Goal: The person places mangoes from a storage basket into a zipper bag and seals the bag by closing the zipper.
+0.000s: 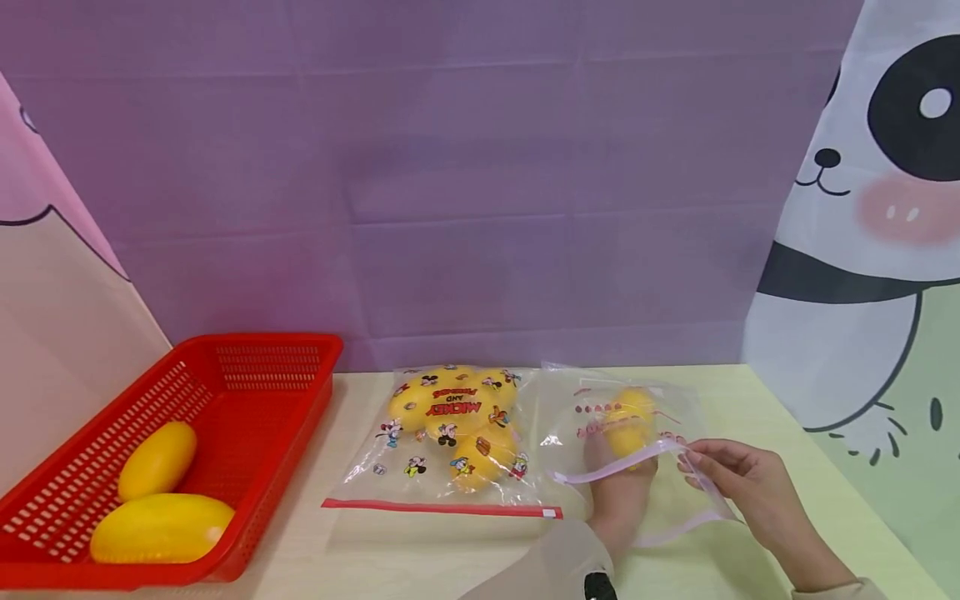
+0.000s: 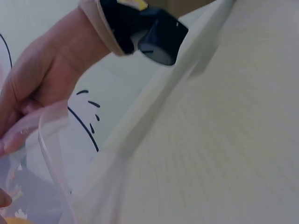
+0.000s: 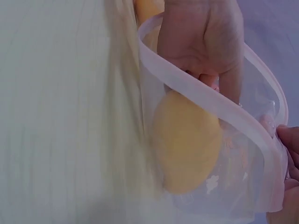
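A clear zip bag (image 1: 558, 425) with a pale pink zip edge stands open at the right of the table. Inside it, my left hand (image 3: 201, 39) holds a yellow mango-shaped fruit (image 3: 187, 144), also visible through the film in the head view. The plastic and the fruit hide part of those fingers. My right hand (image 1: 742, 479) pinches the bag's rim at its right side. In the left wrist view the right hand (image 2: 42, 79) reaches down to the film.
To the left of the hands lies a printed clear bag (image 1: 367, 475) with a red zip, holding several yellow fruits. A red basket (image 1: 262, 367) at the far left contains two yellow fruits (image 1: 161, 529). Behind the table hangs a purple cloth (image 1: 450, 183), with a panda-printed sheet (image 1: 825, 333) at the right.
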{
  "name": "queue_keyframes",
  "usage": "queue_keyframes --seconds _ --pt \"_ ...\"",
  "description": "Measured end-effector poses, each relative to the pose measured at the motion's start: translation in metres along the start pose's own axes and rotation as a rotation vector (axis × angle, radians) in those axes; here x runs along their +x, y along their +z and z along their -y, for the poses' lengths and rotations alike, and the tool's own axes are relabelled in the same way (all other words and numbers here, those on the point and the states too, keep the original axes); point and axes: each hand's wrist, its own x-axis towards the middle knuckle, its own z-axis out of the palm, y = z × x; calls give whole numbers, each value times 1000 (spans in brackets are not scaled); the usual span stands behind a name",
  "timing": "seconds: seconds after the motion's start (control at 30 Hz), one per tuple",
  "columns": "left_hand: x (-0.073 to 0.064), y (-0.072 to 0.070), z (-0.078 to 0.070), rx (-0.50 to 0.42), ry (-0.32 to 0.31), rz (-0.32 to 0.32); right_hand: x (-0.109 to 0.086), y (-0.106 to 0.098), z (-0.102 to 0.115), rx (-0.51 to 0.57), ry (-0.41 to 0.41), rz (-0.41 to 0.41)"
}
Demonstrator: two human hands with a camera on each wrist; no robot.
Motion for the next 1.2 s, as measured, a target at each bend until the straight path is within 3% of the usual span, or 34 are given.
queue_keyframes --seconds 0.17,0.5,0.67,0.73,0.9,1.2 --pt "-9 -13 -12 -91 -38 73 -1 1 -1 28 -11 -1" --pt "-26 -48 -28 -30 -34 330 1 1 1 9 -28 14" --pt "-31 -60 -34 -42 -68 416 0 2 2 -5 7 -9" --pt "-32 -64 -37 -50 -113 452 0 3 1 -14 27 -19" --pt "-30 -77 -41 -61 -190 501 0 4 1 -9 53 -28" --pt "-16 -112 -45 -130 -139 602 -1 4 0 -23 62 -31"
